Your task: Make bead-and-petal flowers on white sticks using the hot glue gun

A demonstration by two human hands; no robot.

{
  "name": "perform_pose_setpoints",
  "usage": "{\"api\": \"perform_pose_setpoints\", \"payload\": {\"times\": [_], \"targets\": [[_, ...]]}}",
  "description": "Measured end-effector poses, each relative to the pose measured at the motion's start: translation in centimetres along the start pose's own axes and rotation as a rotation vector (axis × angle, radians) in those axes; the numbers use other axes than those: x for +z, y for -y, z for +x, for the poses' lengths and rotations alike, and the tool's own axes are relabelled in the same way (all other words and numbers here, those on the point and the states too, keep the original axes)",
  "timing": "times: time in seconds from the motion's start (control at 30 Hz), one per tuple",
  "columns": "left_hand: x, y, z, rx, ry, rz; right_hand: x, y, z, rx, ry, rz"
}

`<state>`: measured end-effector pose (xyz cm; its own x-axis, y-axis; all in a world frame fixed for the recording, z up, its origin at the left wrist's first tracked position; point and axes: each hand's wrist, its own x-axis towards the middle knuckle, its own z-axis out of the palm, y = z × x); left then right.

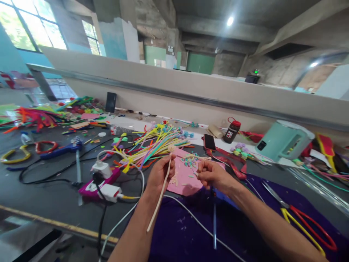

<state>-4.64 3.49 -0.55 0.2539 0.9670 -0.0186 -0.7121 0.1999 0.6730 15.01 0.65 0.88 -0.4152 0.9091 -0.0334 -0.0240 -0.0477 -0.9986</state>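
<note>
My left hand [163, 174] is closed round a long cream pipe cleaner [158, 203], whose loose end hangs down over my forearm. At its top, above my fingers, sits a small cream tuft [171, 149]. My right hand [211, 174] is pinched at the fingertips over the pink sheet [188, 187]; a small pale bit shows there, too small to name. Short cut pieces [190, 160] in teal, lilac and cream lie on the sheet between my hands. Below my right hand is a blue glue gun [225, 198], partly hidden, with a clear glue stick [215, 225] pointing towards me.
Bundled coloured pipe cleaners [155, 145] lie beyond my left hand. A purple power strip [95, 187] with plugs and cables is at left, near another blue glue gun [61, 150]. Scissors [302, 220], a phone [209, 142], a dark bottle [232, 131] and a green kettle [283, 140] stand or lie right.
</note>
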Motion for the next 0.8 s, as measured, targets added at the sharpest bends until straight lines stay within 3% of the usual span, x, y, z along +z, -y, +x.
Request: {"api": "perform_pose_setpoints", "payload": {"times": [0.13, 0.37, 0.6, 0.8], "targets": [[2.1, 1.3, 0.8, -0.135, 0.036, 0.057, -1.4, 0.6, -1.8, -0.019, -0.021, 0.126], [6.7, 4.2, 2.1, -0.235, 0.125, 0.213, -3.9, 0.6, -2.3, -0.159, -0.113, 0.157], [6.4, 7.0, 2.0, -0.338, 0.125, 0.24, -6.8, -0.2, -1.6, -0.129, -0.22, 0.228], [6.1, 7.2, 1.7, -0.376, 0.034, 0.196, -8.0, -1.6, -0.4, -0.049, -0.2, 0.329]]}}
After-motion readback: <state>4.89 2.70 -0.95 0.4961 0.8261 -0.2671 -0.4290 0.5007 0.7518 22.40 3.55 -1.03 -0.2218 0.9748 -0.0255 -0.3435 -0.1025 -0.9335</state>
